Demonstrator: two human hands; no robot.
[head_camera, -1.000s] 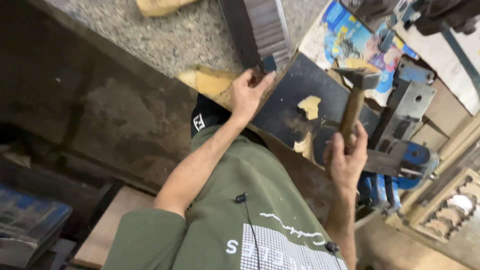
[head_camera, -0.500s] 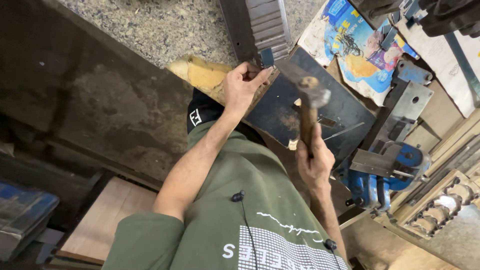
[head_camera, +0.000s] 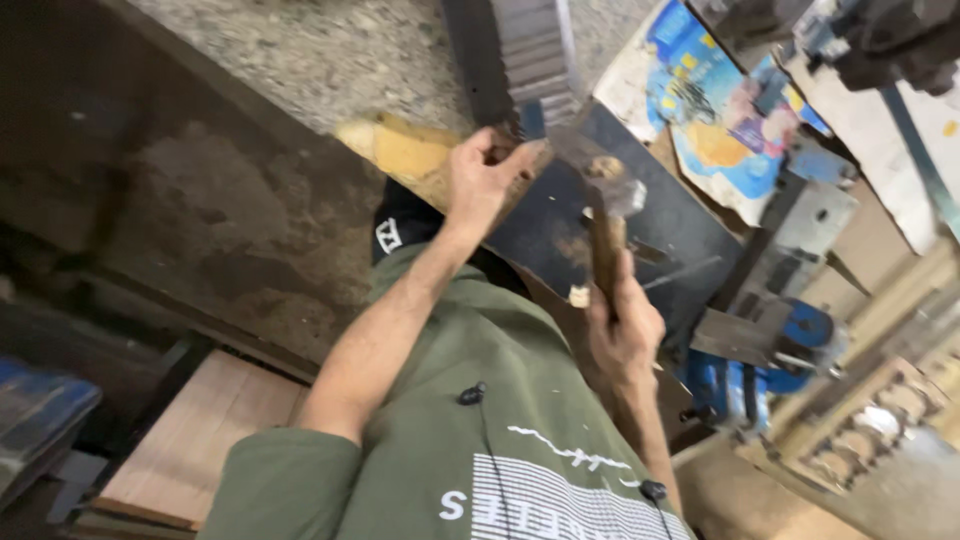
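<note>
Right hand (head_camera: 622, 330): fingers wrapped tight round the wooden handle of a hammer (head_camera: 606, 228). Handle runs up from the fist; metal head sits at the top, tilted, over the dark metal plate (head_camera: 640, 232). Head is motion-blurred, so contact with the plate cannot be told.

Left hand (head_camera: 482, 176): arm stretched forward, fingers curled closed on a small dark piece (head_camera: 530, 122) at the upper edge of the plate, just below the ribbed grey metal block (head_camera: 530, 50). What exactly the piece is cannot be told.

Plate lies slanted across the table (head_camera: 880, 330), between both hands, with worn pale patches on its surface. A yellowish wooden piece (head_camera: 395, 150) pokes out from under its left end, touching the left wrist area.

Around: blue vise (head_camera: 765, 365) just right of the right hand, grey steel bracket (head_camera: 815, 215) above it, colourful printed paper (head_camera: 715, 110) beyond the plate. Speckled concrete floor (head_camera: 330, 50) at top left. Pale wooden board (head_camera: 200, 440) at lower left, well apart from both hands. Olive green shirt fills the foreground.
</note>
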